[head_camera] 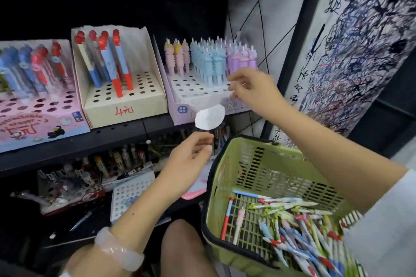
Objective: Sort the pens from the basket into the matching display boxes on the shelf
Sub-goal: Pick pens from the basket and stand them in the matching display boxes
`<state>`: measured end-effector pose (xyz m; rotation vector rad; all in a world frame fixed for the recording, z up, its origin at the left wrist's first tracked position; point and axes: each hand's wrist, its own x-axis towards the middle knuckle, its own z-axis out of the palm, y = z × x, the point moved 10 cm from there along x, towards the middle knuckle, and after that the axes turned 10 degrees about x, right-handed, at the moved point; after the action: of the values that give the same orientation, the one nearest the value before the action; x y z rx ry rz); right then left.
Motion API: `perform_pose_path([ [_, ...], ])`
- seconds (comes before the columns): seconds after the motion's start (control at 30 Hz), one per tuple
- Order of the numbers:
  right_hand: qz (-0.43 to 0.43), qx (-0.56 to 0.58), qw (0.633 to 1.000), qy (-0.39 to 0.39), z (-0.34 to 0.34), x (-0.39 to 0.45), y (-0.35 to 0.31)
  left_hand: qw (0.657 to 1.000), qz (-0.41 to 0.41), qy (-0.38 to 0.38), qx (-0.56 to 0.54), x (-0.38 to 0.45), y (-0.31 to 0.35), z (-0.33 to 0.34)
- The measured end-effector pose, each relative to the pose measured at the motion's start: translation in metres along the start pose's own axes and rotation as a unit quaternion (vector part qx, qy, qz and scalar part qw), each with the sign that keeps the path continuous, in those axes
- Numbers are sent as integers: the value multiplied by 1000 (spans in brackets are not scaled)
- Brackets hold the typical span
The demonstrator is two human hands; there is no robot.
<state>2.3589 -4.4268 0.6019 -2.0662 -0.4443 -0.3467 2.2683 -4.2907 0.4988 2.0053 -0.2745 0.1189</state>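
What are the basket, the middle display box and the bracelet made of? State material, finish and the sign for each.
Basket: likely moulded plastic, matte green; slotted lattice walls, dark rim.
Middle display box: apparently cardboard, dull cream; folded edges, punched holes, handwritten red marking.
Bracelet: perhaps jade or glass, possibly resin; translucent pale, smooth and glossy.

**What the person wears**

The left hand is bare, and a chunky, translucent pale bangle circles its wrist. The right hand and forearm are bare too; a white sleeve covers that upper arm.
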Motion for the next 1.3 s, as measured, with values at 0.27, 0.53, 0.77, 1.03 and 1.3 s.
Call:
perform_pose_path([
  [0.27,133,-126,961,-208,29,-130,158,986,-13,-146,83,-6,-32,109],
  [0.53,319,-356,761,-438,40,-275,318,943,-74,-292,144,-15,-71,170],
  [0.77,357,-328,786,-383,55,-311,342,933,-78,-314,156,-19,-79,176],
  [1.03,400,-139,837,-347,72,-330,329,935,-87,-306,155,-21,-81,173],
  [1.3,385,-85,860,-325,75,-308,305,938,-100,-303,138,-21,-79,171],
])
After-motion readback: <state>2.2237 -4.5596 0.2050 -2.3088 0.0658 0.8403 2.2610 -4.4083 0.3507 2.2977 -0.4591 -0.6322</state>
